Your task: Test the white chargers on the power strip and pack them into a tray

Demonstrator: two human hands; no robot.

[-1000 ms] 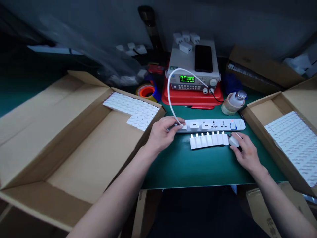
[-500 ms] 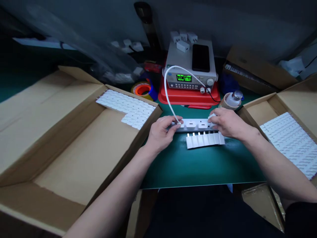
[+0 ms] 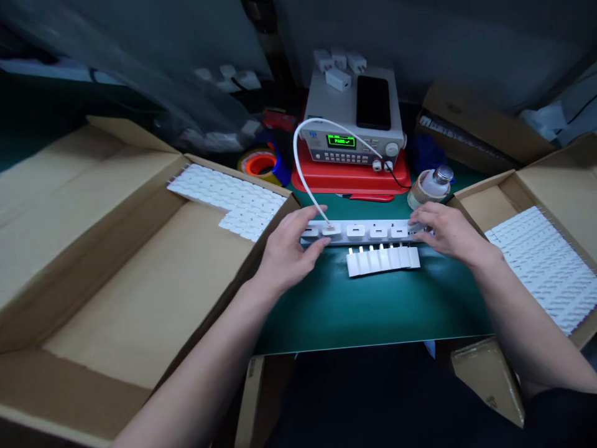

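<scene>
A white power strip (image 3: pixel 365 239) lies on the green table, with several white USB chargers (image 3: pixel 356 231) seated along it. A white cable (image 3: pixel 297 155) runs from the grey tester to the charger (image 3: pixel 332 230) near the strip's left end. My left hand (image 3: pixel 290 249) is open around that end, thumb and forefinger apart on either side of the plug. At the right end my right hand (image 3: pixel 445 231) has its fingers apart, just past the rightmost visible charger (image 3: pixel 399 232). In front of the strip lies a row of chargers (image 3: pixel 383 260), prongs pointing away from me.
The tester (image 3: pixel 349 146) reads PASS and stands on a red tray (image 3: pixel 321 182), with a phone (image 3: pixel 373 102) and several chargers on top. Open cartons with white chargers stand left (image 3: pixel 93 292) and right (image 3: pixel 485 214). Behind are tape rolls (image 3: pixel 261 165) and a bottle (image 3: pixel 437 183).
The tester's display has gone from figures to PASS. My left fingers have parted from the cable plug. My right hand has come off the charger at the right end. The view has shifted slightly.
</scene>
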